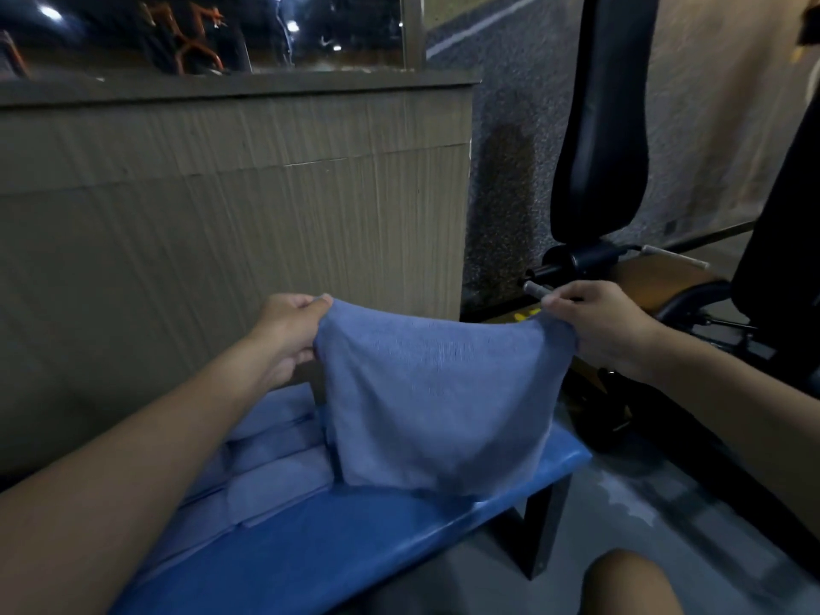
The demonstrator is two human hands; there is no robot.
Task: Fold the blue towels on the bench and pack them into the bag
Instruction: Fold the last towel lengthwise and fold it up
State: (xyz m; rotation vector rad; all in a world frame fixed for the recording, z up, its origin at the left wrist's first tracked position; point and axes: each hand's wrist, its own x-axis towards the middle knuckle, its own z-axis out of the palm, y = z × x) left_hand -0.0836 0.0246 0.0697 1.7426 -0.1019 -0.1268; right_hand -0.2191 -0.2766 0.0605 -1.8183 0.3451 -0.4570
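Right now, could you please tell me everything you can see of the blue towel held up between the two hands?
The soft blue cloth towel looks like a finely woven, matte fabric of a muted blue. It hangs spread out, its upper corners pinched by the left hand and the right hand, with the top edge sagging slightly between them. Its lower edge rests on the glossy blue bench, beside a row of folded blue towels at its left.

Towel (437, 392) soft matt knit cloth; bench (337, 543) smooth glossy blue; backrest pad (603, 126) black leatherette sheen
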